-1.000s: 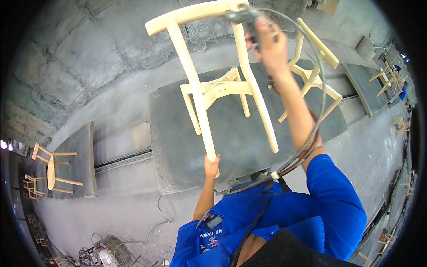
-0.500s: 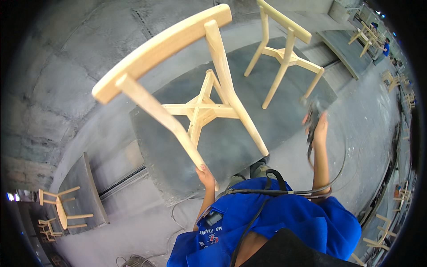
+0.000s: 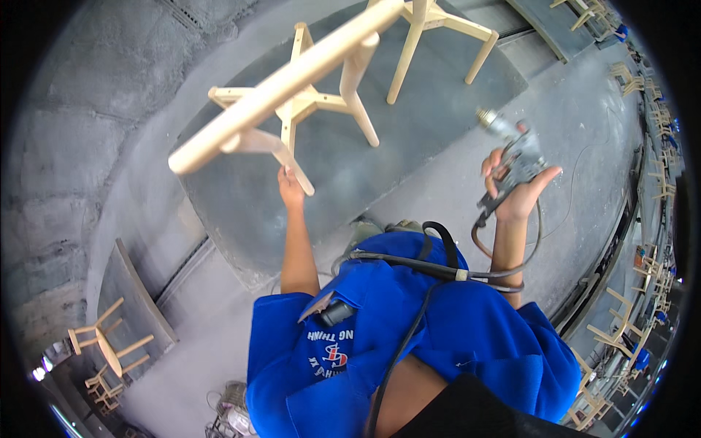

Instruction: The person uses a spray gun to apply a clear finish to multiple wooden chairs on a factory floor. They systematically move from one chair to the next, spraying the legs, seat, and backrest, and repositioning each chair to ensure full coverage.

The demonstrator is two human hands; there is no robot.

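A pale wooden chair frame without a seat (image 3: pixel 292 80) stands in front of me on a dark grey board, its curved back rail nearest my eyes. My left hand (image 3: pixel 291 188) is closed round the lower part of one of its legs. On the right, my right hand (image 3: pixel 517 197) grips a metal spray gun (image 3: pixel 520 159), slightly blurred, its nozzle pointing up and left, away from the chair. A hose (image 3: pixel 541 219) hangs from the gun and loops back past my forearm. No spray can be made out.
Beyond it on the same board (image 3: pixel 416 146) stands a second chair frame (image 3: pixel 406 58), cut off by the picture's edge. Another chair (image 3: pixel 108 350) rests by a panel at far left. Several frames (image 3: pixel 617 321) line the right side. A person in blue (image 3: pixel 621 33) is far right.
The chair frame has tipped or turned, its back rail now lower in view. My left hand has moved up and left with the leg. The spray gun has swung into clearer view.
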